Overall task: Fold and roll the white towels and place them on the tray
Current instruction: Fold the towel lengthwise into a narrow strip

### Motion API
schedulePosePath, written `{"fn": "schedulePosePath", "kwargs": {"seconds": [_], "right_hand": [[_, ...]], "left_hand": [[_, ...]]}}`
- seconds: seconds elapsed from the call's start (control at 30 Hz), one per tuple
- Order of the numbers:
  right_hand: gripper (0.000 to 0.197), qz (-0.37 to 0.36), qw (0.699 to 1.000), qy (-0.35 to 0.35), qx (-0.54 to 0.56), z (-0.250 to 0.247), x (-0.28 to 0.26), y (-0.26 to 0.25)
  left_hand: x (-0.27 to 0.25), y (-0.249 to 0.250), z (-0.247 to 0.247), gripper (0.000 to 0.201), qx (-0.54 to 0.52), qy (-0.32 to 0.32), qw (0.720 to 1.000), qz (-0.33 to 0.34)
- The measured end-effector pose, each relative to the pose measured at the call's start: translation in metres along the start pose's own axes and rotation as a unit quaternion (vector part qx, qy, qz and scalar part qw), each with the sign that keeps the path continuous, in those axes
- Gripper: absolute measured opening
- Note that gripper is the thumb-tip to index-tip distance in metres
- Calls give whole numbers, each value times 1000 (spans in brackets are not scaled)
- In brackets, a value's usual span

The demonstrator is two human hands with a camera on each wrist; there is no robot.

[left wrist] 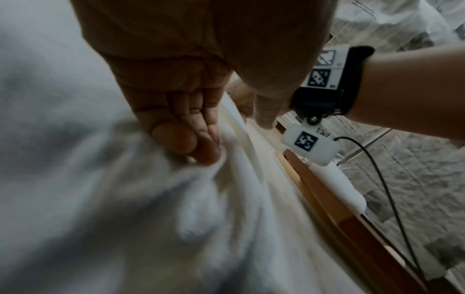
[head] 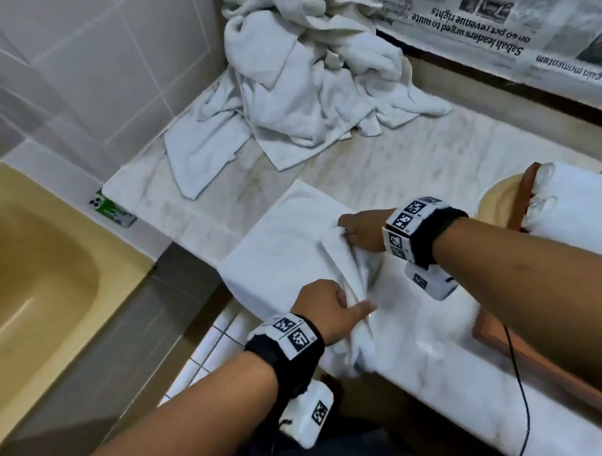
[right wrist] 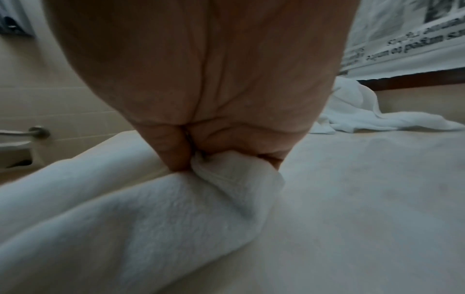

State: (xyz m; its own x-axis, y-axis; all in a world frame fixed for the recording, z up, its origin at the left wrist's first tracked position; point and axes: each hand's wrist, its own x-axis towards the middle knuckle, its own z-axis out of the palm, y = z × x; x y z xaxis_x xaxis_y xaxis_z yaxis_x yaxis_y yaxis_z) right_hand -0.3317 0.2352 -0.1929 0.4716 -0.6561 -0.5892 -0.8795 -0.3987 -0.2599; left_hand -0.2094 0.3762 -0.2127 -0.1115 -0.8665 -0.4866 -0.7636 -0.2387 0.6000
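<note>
Partly rolled white towel [head: 279, 245], bunched edge

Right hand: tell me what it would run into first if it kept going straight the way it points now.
The right hand points left across the counter, pinching the towel edge. Going straight on, it would meet only that flat towel, then the tiled wall past the counter edge, though depth is unclear.

White towel [head: 279, 245] flat on counter, right edge bunched; rolled towel [head: 587, 209] on tray [head: 523, 200].
</note>
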Motion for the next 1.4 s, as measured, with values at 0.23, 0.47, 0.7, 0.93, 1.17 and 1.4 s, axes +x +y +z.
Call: {"fn": "schedulePosePath", "kwargs": {"seconds": [0.23,0.47,0.7,0.93,1.17,1.4], "right_hand": [[29,9,1000,1,-7,-1,4,2],[41,36,999,20,3,3,4,-1],[44,57,998,24,-10,2,4,-9],[40,72,997,34,0,1,7,-7],[36,87,996,29,13,-1,12,-7],[39,133,990,37,-23,-1,16,-18]], "left_hand": [[-14,-7,-1,30,-134,94,986,14],[-17,-34,-19,8,-340,153,928,-21],[-3,-56,-37,36,-63,30,998,1],[-23,-136,-89,24,36,19,994,-99],[-16,-162,-112,35,-46,160,985,-52],[13,-111,-96,41,8,54,994,98]]}}
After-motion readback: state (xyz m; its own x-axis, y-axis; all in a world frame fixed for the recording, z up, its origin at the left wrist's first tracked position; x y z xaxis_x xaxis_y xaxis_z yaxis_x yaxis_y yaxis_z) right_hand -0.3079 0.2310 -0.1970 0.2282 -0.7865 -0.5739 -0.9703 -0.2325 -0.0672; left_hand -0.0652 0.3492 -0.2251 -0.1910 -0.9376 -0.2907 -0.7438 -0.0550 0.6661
